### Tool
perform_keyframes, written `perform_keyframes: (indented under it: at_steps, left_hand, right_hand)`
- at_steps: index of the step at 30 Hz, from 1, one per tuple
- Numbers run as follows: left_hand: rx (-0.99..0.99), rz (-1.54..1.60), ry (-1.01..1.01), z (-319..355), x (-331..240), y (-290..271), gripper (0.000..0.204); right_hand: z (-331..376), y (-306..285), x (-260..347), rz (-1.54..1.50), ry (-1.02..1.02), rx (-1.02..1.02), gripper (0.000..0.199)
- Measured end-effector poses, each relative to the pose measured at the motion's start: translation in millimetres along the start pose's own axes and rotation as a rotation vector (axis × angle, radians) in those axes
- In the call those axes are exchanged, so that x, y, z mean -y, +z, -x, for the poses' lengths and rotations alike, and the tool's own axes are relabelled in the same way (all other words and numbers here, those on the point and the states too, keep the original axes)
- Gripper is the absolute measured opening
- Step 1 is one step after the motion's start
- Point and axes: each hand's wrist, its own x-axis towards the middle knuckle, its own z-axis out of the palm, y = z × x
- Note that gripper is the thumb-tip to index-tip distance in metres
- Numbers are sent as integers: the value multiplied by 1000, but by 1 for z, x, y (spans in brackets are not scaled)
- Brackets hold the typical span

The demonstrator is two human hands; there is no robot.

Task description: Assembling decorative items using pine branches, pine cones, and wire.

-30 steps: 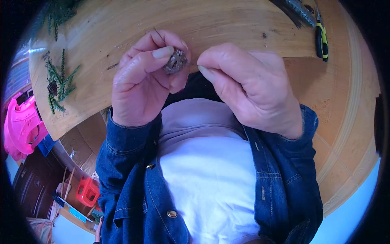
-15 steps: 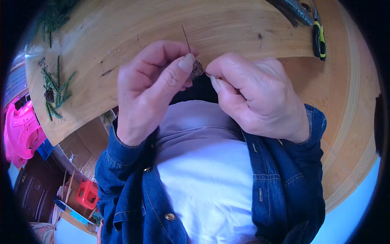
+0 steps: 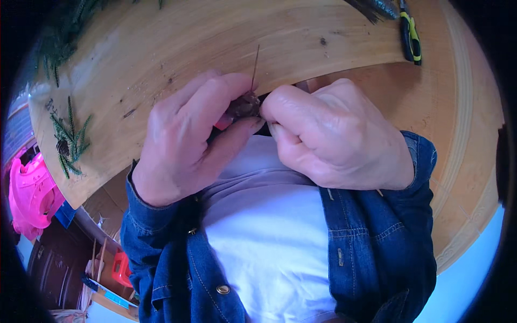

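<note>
In front of my chest, just past the table's near edge, my left hand [image 3: 180,134] is closed round a small brown pine cone [image 3: 245,105], thumb on the near side. A thin brown wire [image 3: 256,65] sticks up from the cone beyond my fingers. My right hand [image 3: 339,134] is at the cone's right side, thumb and forefinger pinched together on the wire's other end. That end is mostly covered by my fingertips. A bit of reddish pink shows under the cone, by my left palm.
A green fir sprig with a small cone [image 3: 67,141] lies at the table's left, more greenery [image 3: 59,40] behind it. Pliers with yellow-black handles [image 3: 410,40] lie at the table's right edge, beside a bundle of dark strands [image 3: 366,9]. A pink plastic thing [image 3: 35,194] stands at far left.
My left hand has turned over the cone and moved slightly left and nearer. The cone has come nearer, and its upright wire now leans right instead of left. My right hand keeps its pinch.
</note>
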Motion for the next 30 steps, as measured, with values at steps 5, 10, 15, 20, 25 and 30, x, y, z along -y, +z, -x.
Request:
perform_keyframes:
  at_steps: [5,10,15,20,25,30]
  left_hand:
    - [-52,-113,99,4,-1,-1,31]
    - [-153,9,147,14,2,2,32]
    - [-142,165,97,21,5,6,32]
    - [-239,236,16,29,8,13,31]
    - [-326,252,7,34,11,20,32]
    - [-396,335,-41,33,6,25,33]
  right_hand:
    - [2,-4,-1,-74,-15,-52,11]
    - [-10,-14,2,-614,332,-27,12]
    - [-23,14,-4,-1015,319,-125,15]
    - [-28,26,-6,-1069,256,-186,13]
    - [-27,32,-2,-1028,258,-285,12]
    - [-25,38,-3,-941,228,-404,12]
